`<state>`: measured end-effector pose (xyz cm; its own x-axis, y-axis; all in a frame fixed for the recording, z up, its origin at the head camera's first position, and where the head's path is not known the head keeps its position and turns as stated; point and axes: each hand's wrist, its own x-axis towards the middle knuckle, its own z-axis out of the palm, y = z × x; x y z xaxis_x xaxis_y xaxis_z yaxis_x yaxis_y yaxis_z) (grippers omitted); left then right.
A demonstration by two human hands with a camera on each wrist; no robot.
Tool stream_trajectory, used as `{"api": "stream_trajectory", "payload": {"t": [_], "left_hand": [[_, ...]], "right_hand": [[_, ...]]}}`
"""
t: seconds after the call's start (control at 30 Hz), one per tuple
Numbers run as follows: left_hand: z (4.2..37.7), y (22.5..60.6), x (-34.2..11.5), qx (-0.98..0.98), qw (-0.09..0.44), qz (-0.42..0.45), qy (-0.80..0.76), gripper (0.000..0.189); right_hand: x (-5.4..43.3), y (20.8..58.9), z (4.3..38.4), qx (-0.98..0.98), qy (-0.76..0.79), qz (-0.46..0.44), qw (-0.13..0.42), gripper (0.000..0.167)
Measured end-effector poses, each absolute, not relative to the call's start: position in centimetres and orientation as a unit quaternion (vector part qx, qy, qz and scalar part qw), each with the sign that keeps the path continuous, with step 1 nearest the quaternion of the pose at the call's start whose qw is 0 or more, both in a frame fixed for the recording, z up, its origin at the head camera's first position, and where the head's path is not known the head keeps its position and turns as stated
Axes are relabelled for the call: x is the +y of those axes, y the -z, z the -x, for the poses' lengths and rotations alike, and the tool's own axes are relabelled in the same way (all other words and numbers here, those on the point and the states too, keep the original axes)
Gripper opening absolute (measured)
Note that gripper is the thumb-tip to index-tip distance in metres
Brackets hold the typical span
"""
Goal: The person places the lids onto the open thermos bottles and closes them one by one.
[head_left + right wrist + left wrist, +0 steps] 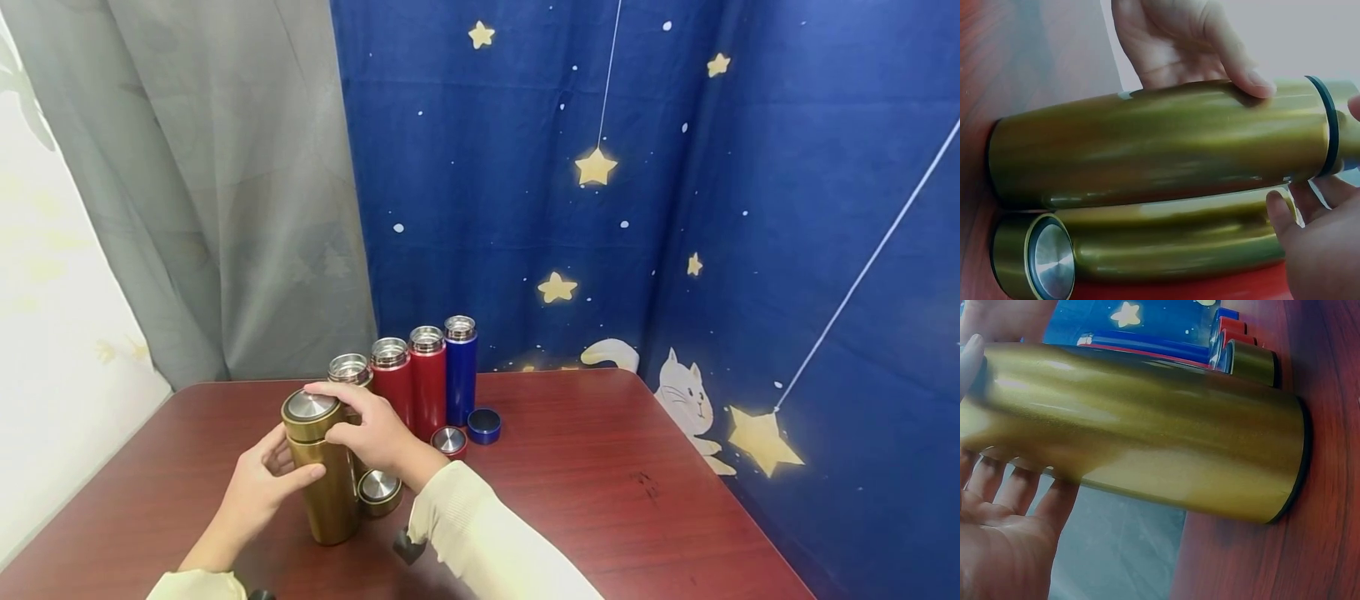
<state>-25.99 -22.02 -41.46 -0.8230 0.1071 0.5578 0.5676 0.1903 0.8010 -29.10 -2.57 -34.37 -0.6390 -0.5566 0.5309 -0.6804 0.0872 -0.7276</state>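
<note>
A gold thermos flask (pixel 330 500) stands upright at the left of the table, its gold lid (pixel 306 429) with a silver top seated on it. My left hand (pixel 251 492) holds the upper body, thumb on the near side and fingers round the far left. Around the lid, my right hand (pixel 378 433) curls its fingers and thumb from the right. A second gold flask (pixel 349 368), lidless, is partly hidden behind my right hand. Beside the held flask's base lies a loose gold lid (pixel 1052 253), silver top showing.
Two lidless red flasks (pixel 393 383) and a lidless blue flask (pixel 461 375) continue the row behind. A red lid (pixel 449 442) and a blue lid (pixel 483 427) lie before them. The reddish-brown table (pixel 585 492) ends at grey and blue curtains (pixel 510 208).
</note>
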Motion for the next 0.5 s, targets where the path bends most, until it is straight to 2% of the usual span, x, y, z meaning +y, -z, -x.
{"api": "stream_trajectory", "payload": {"t": [0.2, 0.5], "left_hand": [[25.9, 41.4, -21.9, -0.747, 0.193, 0.224, 0.595, 0.067], [25.6, 41.1, -21.8, -0.752, 0.188, 0.216, 0.594, 0.066]], "right_hand": [[-2.0, 34.7, 28.9, -0.739, -0.523, -0.415, 0.092, 0.054], [-1.3, 35.3, 28.7, -0.716, -0.534, -0.417, 0.167, 0.045]]}}
